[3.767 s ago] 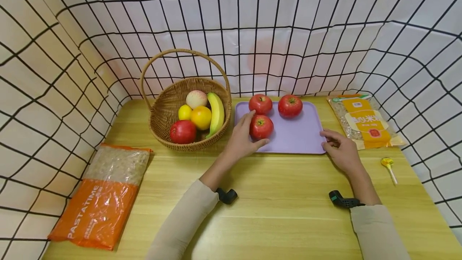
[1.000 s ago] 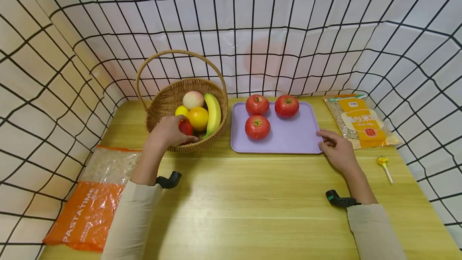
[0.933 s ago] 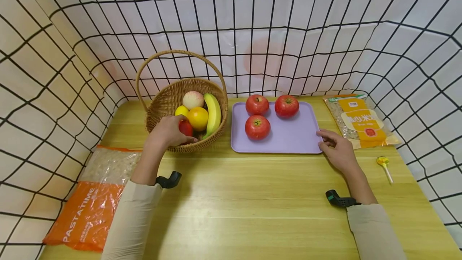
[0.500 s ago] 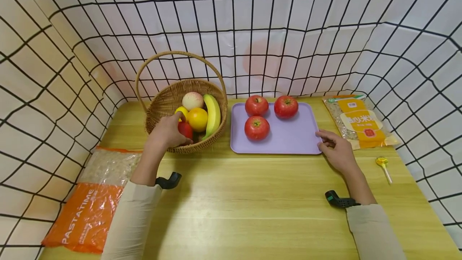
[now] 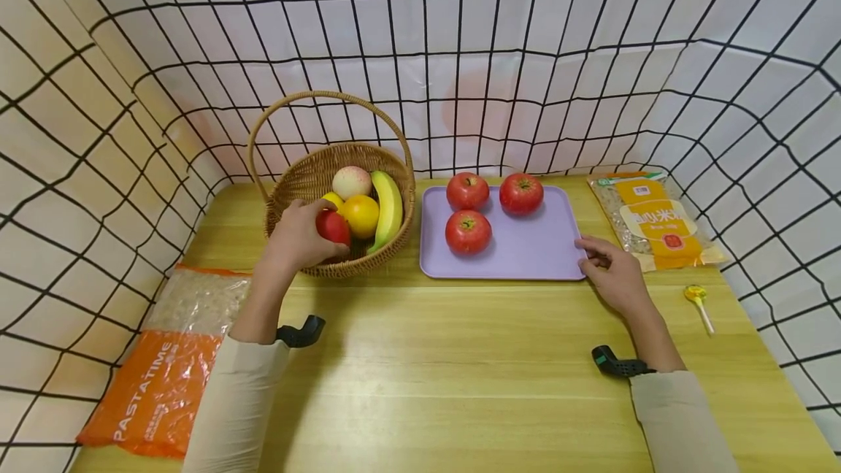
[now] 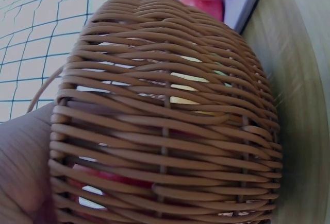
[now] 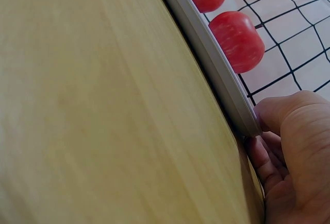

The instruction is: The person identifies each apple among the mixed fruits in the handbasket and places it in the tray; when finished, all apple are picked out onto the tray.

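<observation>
In the head view my left hand (image 5: 297, 236) reaches over the near left rim of a wicker basket (image 5: 289, 199) and grips a smooth red fruit (image 5: 333, 226) between thumb and fingers. The left wrist view is mostly filled by the basket's woven side (image 6: 165, 110), which hides the fingertips; red shows through the gaps. A peach (image 5: 351, 182), a yellow lemon-like fruit (image 5: 333, 200), an orange (image 5: 360, 216) and a banana (image 5: 389, 212) lie beside it. My right hand (image 5: 615, 274) pinches the right edge of a purple tray (image 5: 525, 258), its thumb on the rim (image 7: 251, 121).
Three red apples (image 5: 469, 232) stand on the tray's left and middle. An orange pasta bag (image 5: 160, 378) lies at the left, partly behind the left sleeve. At the right are a grain bag (image 5: 657, 219) and a lollipop (image 5: 698, 306). Grid-patterned cloth (image 5: 460, 79) surrounds the table.
My left hand has moved from beside the tray's apples into the basket, where it has taken hold of the red fruit and shifted it slightly up and left. The right hand stays put.
</observation>
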The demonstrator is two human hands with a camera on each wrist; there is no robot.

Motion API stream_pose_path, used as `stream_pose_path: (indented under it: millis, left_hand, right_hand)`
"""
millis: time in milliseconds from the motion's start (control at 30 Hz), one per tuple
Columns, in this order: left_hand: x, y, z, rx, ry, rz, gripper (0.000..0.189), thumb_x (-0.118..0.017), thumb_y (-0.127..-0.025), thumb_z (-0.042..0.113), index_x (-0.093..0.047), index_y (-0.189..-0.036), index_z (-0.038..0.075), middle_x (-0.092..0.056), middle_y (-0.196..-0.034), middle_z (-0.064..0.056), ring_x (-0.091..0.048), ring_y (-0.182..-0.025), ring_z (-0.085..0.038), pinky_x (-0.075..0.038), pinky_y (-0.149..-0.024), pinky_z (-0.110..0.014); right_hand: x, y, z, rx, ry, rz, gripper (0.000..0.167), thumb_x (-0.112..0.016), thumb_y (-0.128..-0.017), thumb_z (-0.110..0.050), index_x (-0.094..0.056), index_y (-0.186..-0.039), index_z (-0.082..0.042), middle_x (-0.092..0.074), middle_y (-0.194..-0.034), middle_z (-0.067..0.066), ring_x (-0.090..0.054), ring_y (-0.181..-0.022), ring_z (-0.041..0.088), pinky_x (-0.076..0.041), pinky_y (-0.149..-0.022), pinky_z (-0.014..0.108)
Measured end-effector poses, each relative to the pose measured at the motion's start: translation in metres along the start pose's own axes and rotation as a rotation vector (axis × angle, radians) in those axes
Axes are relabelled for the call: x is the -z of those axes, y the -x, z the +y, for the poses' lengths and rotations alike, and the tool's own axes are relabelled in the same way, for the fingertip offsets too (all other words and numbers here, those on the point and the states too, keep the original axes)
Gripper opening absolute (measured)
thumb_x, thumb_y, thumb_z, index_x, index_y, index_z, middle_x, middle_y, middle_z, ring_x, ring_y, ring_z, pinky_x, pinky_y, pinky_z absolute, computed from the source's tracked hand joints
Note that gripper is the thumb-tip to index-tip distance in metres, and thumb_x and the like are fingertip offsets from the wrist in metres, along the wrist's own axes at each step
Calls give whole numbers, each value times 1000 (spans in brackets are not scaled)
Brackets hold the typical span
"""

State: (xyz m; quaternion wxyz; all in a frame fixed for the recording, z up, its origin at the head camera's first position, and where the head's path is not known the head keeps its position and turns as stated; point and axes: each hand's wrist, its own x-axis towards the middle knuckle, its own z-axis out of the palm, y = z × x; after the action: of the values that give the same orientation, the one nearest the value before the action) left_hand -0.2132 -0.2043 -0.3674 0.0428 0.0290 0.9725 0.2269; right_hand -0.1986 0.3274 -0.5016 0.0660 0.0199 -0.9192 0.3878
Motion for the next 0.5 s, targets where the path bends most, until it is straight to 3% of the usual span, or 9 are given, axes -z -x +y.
stream_pose_path:
  millis: [233, 500]
  left_hand:
    - [3, 4, 0, -44, 79, 94, 77, -89, -74, 33, -48, -137, 13, -61, -128, -22, -59, -115, -43, -57, -90, -61]
    - [-1, 7, 5, -88, 169, 180, 89, -89, -76, 35, -47, -151, 13, -43, -146, -22, -51, -128, -44, -53, -97, -67]
  right_hand:
    - [0, -2, 3, 6, -2, 6, 38, -64, -100, -11, -65, -138, -5, -61, -144, 20, -51, -89, -10, -41, -74, -2]
    - [0, -1, 4, 4, -1, 5, 38, -64, -100, -11, -65, -138, -5, -60, -146, 19, -50, -90, -10, -40, -75, -2]
